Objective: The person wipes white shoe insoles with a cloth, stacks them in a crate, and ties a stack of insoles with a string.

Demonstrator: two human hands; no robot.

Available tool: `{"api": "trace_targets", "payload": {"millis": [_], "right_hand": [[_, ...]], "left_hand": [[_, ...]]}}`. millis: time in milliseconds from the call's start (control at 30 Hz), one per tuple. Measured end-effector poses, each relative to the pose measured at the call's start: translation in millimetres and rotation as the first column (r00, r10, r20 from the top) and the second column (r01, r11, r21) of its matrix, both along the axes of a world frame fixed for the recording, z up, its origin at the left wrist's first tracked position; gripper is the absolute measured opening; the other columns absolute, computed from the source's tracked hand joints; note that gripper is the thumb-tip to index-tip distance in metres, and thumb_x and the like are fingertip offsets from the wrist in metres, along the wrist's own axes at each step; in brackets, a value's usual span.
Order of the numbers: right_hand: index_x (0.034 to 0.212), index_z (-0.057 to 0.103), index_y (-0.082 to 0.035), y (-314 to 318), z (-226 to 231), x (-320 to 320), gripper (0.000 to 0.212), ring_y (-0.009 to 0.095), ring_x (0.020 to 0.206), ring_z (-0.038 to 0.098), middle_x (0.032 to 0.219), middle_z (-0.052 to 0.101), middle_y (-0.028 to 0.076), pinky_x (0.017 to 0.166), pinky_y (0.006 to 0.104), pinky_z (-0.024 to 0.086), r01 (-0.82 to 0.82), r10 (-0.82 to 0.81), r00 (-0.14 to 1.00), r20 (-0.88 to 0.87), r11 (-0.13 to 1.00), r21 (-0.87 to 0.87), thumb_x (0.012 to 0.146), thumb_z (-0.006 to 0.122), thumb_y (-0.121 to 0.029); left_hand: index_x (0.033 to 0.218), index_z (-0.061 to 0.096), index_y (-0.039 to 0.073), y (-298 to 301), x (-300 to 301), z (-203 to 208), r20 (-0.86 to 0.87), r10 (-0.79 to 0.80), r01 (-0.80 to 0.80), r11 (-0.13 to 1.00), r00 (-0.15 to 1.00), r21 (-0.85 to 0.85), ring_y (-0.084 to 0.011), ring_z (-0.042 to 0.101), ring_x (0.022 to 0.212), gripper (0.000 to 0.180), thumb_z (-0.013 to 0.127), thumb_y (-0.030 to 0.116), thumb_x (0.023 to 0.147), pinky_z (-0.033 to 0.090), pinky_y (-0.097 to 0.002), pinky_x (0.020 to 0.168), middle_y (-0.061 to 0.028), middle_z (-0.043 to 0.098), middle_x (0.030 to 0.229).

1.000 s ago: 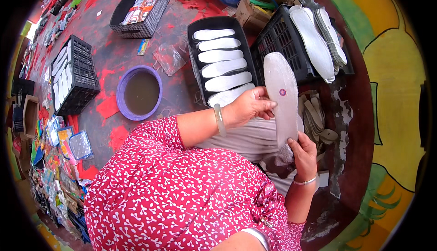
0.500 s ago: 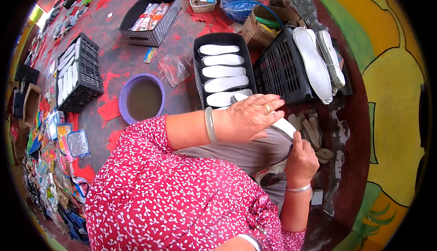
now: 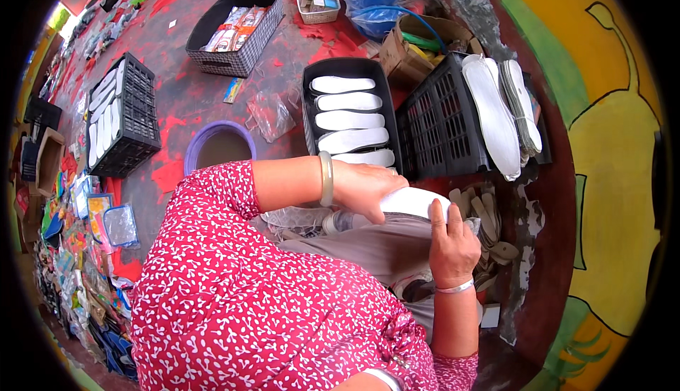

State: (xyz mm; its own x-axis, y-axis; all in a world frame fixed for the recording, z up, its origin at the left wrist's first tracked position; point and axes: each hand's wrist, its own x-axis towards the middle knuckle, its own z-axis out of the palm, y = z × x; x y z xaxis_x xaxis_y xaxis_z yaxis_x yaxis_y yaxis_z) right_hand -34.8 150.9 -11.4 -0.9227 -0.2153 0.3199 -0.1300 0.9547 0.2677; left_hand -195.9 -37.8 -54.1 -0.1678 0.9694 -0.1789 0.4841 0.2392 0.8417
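A white insole [image 3: 411, 201] lies across my lap, over my grey trousers. My left hand [image 3: 365, 187] grips its left end, thumb on the near side and fingers folded over the far side. The fingers of my right hand [image 3: 453, 246] press on the opposite end, with the thumb hidden. Beyond my left hand stands a black bin [image 3: 309, 118] with a row of white insoles [image 3: 349, 120] inside. To its right, more insoles [image 3: 492, 118], some in a tied bundle, rest on a black plastic crate [image 3: 443, 118].
Left of my lap is a purple basin [image 3: 195, 143] of murky water. Another black crate [image 3: 138, 118] with insoles stands farther left, and a checked bin [image 3: 241, 58] of packets farther back. Beige sole-shaped pieces [image 3: 489, 221] are piled by the wall [image 3: 559, 214] at right.
My left hand has come down from its raised, spread position over the insole and now grips the left end. More of the insole's white face shows. My right hand has shifted slightly left.
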Motion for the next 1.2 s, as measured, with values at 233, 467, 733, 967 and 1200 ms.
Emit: {"api": "trace_targets", "payload": {"millis": [233, 467, 733, 967, 1200], "right_hand": [[0.119, 0.059, -0.003, 0.7, -5.9, -14.9, 0.041, 0.024, 0.066, 0.062, 0.094, 0.065, 0.012, 0.056, 0.0308, 0.050, -0.094, 0.015, 0.977, -0.214, 0.926, -0.367, 0.079, 0.065, -0.004], [0.105, 0.067, -0.003, -22.6, -23.6, -54.3, 0.033, 0.016, 0.055, 0.056, 0.085, 0.065, 0.008, 0.047, 0.0276, 0.042, -0.337, 0.272, 0.939, -0.209, 0.847, -0.411, 0.072, 0.064, -0.003], [0.111, 0.063, -0.003, -25.0, -45.8, -71.3, 0.035, 0.013, 0.053, 0.053, 0.080, 0.061, 0.006, 0.046, 0.0260, 0.041, -0.345, 0.421, 0.907, 0.001, 0.745, -0.570, 0.076, 0.063, -0.007], [0.112, 0.062, -0.002, -20.8, -51.4, -84.4, 0.040, 0.013, 0.052, 0.053, 0.080, 0.062, 0.006, 0.044, 0.0263, 0.041, -0.291, 0.444, 0.893, 0.073, 0.694, -0.658, 0.073, 0.064, -0.008], [0.113, 0.062, -0.002, -22.0, -57.4, -94.4, 0.039, 0.012, 0.053, 0.053, 0.080, 0.061, 0.005, 0.044, 0.0256, 0.041, -0.278, 0.441, 0.893, 0.087, 0.694, -0.664, 0.075, 0.061, -0.009]], "left_hand": [[0.106, 0.051, 0.001, -14.8, -92.1, -51.7, -0.589, 0.288, -0.403, 0.912, 0.755, -0.071, -0.0349, 0.055, 0.099, 0.049, 0.071, 0.016, 0.065, 0.047, -0.0456, 0.081, -0.0179, 0.057, 0.101], [0.106, 0.055, 0.001, 3.3, -209.9, -165.8, -0.718, 0.399, -0.677, 0.723, 0.570, -0.135, -0.0318, 0.054, 0.107, 0.039, 0.064, 0.008, 0.069, 0.046, -0.0463, 0.087, -0.0162, 0.058, 0.110], [0.117, 0.056, 0.005, 16.0, -278.2, -230.1, -0.702, 0.331, -0.714, 0.602, 0.630, -0.358, -0.0294, 0.052, 0.115, 0.036, 0.056, 0.012, 0.082, 0.041, -0.0423, 0.094, -0.0156, 0.056, 0.120], [0.118, 0.052, 0.004, 21.2, -300.6, -276.8, -0.678, 0.365, -0.710, 0.619, 0.638, -0.335, -0.0317, 0.051, 0.114, 0.051, 0.070, 0.010, 0.071, 0.041, -0.0391, 0.096, -0.0174, 0.054, 0.119], [0.122, 0.049, 0.004, 19.9, -315.4, -288.0, -0.639, 0.345, -0.684, 0.601, 0.688, -0.413, -0.0324, 0.050, 0.117, 0.057, 0.072, 0.014, 0.070, 0.040, -0.0377, 0.100, -0.0178, 0.052, 0.122]]}}
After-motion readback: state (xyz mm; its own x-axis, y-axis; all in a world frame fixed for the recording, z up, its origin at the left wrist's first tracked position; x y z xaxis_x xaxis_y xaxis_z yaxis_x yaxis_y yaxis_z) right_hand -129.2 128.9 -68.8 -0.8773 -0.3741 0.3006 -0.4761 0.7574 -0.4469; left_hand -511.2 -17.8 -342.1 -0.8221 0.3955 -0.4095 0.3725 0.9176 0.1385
